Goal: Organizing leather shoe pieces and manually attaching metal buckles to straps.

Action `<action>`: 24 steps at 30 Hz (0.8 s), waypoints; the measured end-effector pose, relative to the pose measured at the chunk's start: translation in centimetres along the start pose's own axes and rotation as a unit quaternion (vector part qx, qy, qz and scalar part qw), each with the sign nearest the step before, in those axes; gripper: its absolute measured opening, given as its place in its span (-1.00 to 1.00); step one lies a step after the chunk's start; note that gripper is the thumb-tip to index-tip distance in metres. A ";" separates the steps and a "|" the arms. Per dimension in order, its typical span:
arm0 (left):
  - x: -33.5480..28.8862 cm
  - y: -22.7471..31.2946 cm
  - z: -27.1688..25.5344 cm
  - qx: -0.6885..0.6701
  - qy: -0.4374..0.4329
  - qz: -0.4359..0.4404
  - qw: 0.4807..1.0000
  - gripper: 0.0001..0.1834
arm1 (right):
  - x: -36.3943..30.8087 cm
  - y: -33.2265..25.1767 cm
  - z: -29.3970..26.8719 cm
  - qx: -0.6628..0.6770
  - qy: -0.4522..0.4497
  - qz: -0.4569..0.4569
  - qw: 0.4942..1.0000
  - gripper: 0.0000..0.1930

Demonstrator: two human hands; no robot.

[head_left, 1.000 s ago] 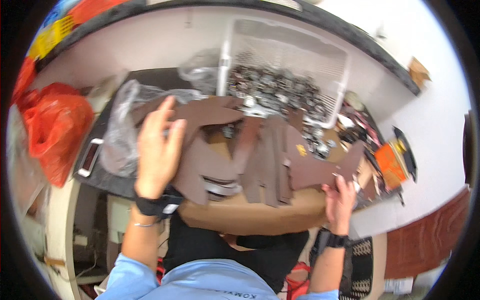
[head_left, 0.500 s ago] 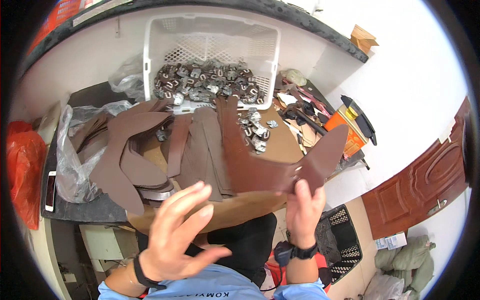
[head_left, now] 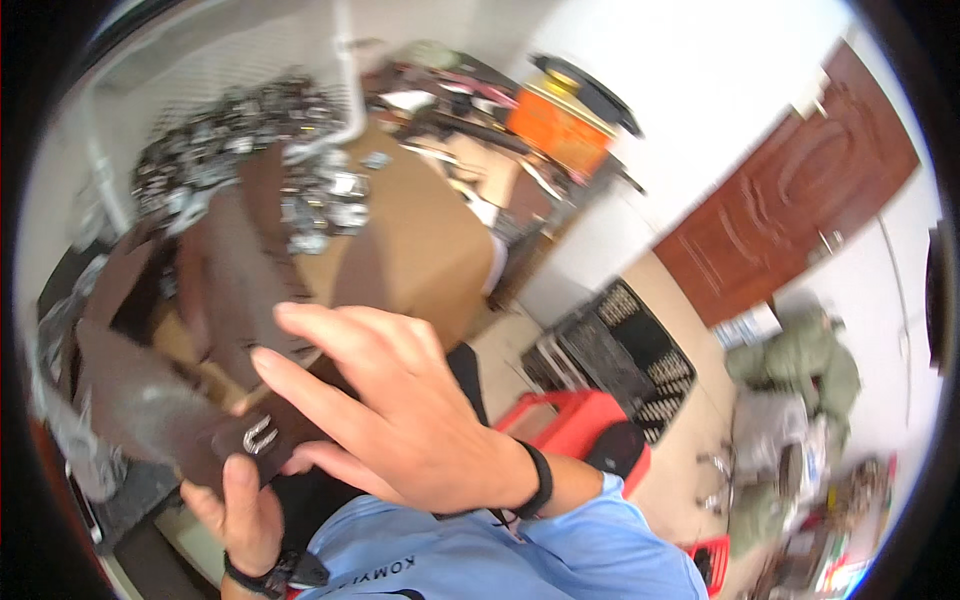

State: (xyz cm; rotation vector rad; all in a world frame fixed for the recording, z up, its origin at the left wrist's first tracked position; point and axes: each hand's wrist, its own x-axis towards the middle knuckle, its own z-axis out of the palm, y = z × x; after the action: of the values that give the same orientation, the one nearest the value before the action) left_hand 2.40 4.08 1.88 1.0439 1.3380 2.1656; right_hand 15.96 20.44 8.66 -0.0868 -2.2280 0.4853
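A brown panel [head_left: 165,405], already bearing a U-shaped fitting [head_left: 260,435], is held in the left hand [head_left: 250,520]; the right hand [head_left: 410,420] is spread; metal clips [head_left: 330,205] are left loose.

Passable above the bare stretch of brown sheet [head_left: 425,205], right of the loose metal pieces [head_left: 325,205]; hemmed in beyond by scattered scraps [head_left: 450,155] and the orange container [head_left: 560,130], blocked leftward by brown cut pieces [head_left: 230,265] and, farther back, by the white crate [head_left: 347,85].
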 end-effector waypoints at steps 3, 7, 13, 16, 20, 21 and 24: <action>-0.5 0.9 -1.7 0.178 -0.148 -0.005 0.973 -0.59 | -2.6 1.4 -0.5 0.131 -0.127 0.061 0.981 -0.54; 1.3 -1.2 2.3 0.256 -0.207 0.055 0.942 -0.57 | -8.2 3.1 -0.5 0.229 -0.161 0.146 0.949 -0.74; 1.2 -2.3 5.5 0.135 -0.202 -0.064 0.968 -0.65 | -14.8 5.7 -5.1 0.276 0.057 0.460 0.842 -0.79; 1.7 -3.2 5.0 0.197 -0.252 -0.026 0.947 -0.72 | -21.3 10.3 -6.3 0.377 0.292 0.541 0.693 -0.91; 1.5 -3.6 3.8 0.253 -0.268 -0.027 0.929 -0.79 | -29.8 18.1 -9.2 0.289 0.465 0.587 0.597 -0.88; 1.4 -3.7 3.5 0.256 -0.266 -0.028 0.929 -0.79 | -31.4 19.6 -10.4 0.253 0.502 0.591 0.578 -0.85; 1.2 -4.0 3.1 0.261 -0.267 -0.043 0.927 -0.79 | -36.0 23.4 -15.3 0.170 0.573 0.589 0.543 -0.87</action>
State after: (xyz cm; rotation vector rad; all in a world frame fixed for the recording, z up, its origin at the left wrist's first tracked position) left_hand 3.75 8.61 -0.37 1.5886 1.6619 1.3211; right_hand 48.58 38.83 -17.39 -1.3335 -0.4349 1.1049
